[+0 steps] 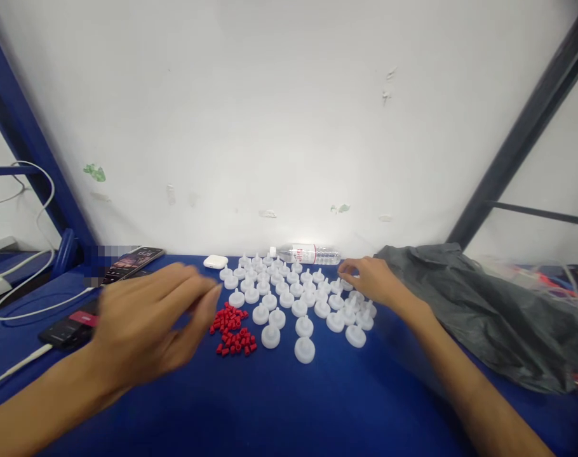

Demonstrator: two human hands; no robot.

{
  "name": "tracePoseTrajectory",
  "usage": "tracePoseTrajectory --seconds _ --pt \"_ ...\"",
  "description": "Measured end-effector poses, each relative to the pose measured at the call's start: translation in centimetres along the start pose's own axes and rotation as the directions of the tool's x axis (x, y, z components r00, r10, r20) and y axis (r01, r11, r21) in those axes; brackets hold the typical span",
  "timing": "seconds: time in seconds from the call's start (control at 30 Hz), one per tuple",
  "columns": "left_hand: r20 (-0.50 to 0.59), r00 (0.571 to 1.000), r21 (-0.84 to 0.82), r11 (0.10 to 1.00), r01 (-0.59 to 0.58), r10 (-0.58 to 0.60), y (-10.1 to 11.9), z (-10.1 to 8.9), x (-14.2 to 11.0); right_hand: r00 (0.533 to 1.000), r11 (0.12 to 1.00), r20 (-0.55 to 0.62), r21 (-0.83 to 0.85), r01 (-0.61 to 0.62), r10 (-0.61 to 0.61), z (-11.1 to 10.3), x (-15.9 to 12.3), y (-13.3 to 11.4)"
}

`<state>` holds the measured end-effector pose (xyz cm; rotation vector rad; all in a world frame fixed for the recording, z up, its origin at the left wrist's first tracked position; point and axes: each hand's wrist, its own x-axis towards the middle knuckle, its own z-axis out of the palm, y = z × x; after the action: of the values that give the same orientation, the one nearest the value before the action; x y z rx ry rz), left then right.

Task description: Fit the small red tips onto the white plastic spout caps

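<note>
My left hand hovers left of a pile of small red caps, smeared by motion. Its thumb and forefinger come together at the tips; I cannot make out anything between them. Many white nozzle caps, round bases with thin spouts, stand spread over the blue tabletop. At the back right of this group is my right hand, its fingers curled down and pinched at a white nozzle cap. The fingers partly cover that cap.
A clear bottle lies along the wall behind the caps, beside a white case. Phones and a black device with white cables are at left. Grey sheeting lies at right. Metal posts flank the table.
</note>
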<state>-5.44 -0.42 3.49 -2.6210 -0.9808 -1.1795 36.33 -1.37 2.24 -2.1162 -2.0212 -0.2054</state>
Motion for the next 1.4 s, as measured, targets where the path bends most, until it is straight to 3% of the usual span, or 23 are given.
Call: tracePoseTrajectory --seconds 0.07,0.2,0.37,0.5,0.6,0.8,1.0,1.17,1.4 --pt "0.111 0.988 0.062 0.993 0.097 -0.103 -0.5 1.1 1.2 1.0 0.999 0.003 -0.021 -0.028 0.028 0.0 0.0 0.2" --pt "0.302 0.911 0.051 0.959 0.278 -0.28 -2.6 3.8 2.2 0.998 0.998 0.027 -0.036 -0.06 0.061 0.2 -0.1 0.6" --pt "0.446 0.835 -0.033 0.927 0.375 -0.322 -4.5 5.0 1.1 0.999 0.998 0.001 0.028 -0.049 0.049 0.3 -0.2 0.5" --pt "0.49 0.809 -0.084 0.906 0.414 -0.324 -4.9 5.1 0.9 0.991 0.99 -0.122 0.141 -0.03 0.048 0.0 -0.3 0.0" --pt "0.502 0.805 -0.12 0.896 0.427 -0.317 -5.1 5.4 0.9 0.977 0.978 -0.213 0.208 0.02 0.025 0.0 -0.4 -0.8" --pt "0.51 0.799 -0.14 0.886 0.442 -0.318 -5.5 5.7 0.6 0.947 0.951 -0.287 0.224 0.213 -0.144 0.5 -0.8 -3.5" --pt "0.456 0.826 -0.098 0.904 0.416 -0.33 -5.0 5.5 0.3 0.865 0.898 -0.38 0.161 0.41 -0.327 0.7 -2.2 -7.3" --pt "0.413 0.852 -0.085 0.917 0.389 -0.323 -4.6 5.3 0.1 0.818 0.865 -0.43 0.144 0.481 -0.383 0.9 -3.1 -9.7" --pt "0.324 0.9 -0.089 0.937 0.337 -0.293 -4.2 5.2 0.1 0.81 0.85 -0.429 0.157 0.503 -0.4 1.4 -3.1 -9.7"
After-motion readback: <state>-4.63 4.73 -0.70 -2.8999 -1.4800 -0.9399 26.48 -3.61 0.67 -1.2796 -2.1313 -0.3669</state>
